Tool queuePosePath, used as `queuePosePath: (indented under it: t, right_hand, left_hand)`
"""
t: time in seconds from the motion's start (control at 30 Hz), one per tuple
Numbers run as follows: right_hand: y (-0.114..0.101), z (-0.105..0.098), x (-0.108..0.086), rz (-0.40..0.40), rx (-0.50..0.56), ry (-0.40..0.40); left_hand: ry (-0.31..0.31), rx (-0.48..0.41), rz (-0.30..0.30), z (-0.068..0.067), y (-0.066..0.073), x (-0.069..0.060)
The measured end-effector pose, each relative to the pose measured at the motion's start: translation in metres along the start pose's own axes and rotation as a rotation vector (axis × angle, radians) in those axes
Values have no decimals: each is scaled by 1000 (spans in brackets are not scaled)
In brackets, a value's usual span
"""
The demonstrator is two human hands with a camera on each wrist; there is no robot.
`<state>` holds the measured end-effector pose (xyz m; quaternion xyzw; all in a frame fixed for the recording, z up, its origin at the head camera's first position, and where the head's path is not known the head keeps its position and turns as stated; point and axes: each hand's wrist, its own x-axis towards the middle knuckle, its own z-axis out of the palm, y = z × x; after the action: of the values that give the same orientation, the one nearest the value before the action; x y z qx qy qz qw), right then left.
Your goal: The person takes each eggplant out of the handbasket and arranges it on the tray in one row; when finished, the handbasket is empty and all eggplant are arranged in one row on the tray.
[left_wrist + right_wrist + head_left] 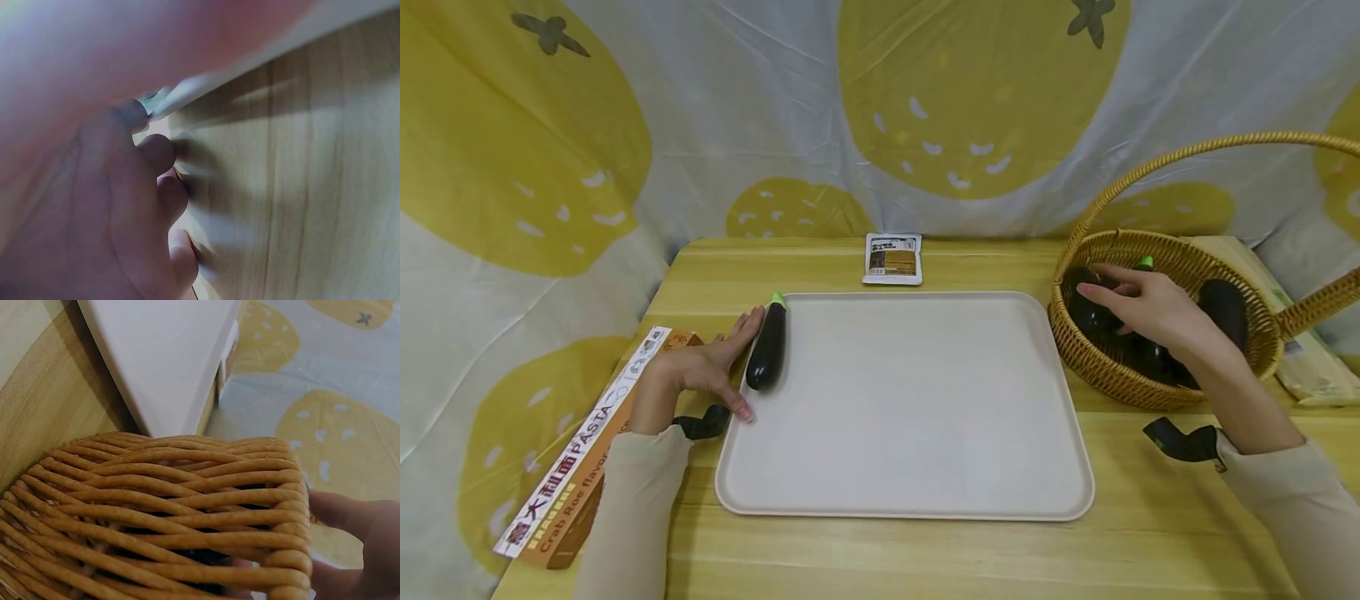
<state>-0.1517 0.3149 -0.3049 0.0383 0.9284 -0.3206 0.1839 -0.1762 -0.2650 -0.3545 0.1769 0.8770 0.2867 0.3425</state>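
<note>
An eggplant [767,346] with a green stem end lies along the left edge of a pale tray [917,408]. My left hand [711,362] rests at that edge with its fingers spread, thumb on the tray rim and fingertips near the eggplant. In the left wrist view the fingers [159,153] lie by the wooden tabletop. On the right, my right hand [1157,308] reaches into a wicker basket [1120,383] and its bent fingers grip a dark eggplant [1084,307] at the left inside. The weave partly hides the fingers in the right wrist view. Another eggplant [1223,310] lies in the basket.
Left of the tray lies a long pasta box [580,450]. A small packet [892,258] is behind the tray. The basket's tall handle [1195,150] arches over it, and a flat pale package [1311,367] lies beyond. A patterned cloth [760,108] hangs behind the table.
</note>
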Motion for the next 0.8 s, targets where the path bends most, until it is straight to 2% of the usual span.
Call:
queuePosePath:
  t: [0.23, 0.57, 0.8]
  right_hand:
    - [0, 5, 3, 2, -23, 1]
    - [5, 3, -1, 11, 32, -3]
    - [8, 3, -3, 18, 42, 5]
  left_hand:
    - [3, 16, -7, -2, 2, 0]
    - [5, 5, -24, 0, 1, 1]
    - [5, -1, -13, 0, 0, 1]
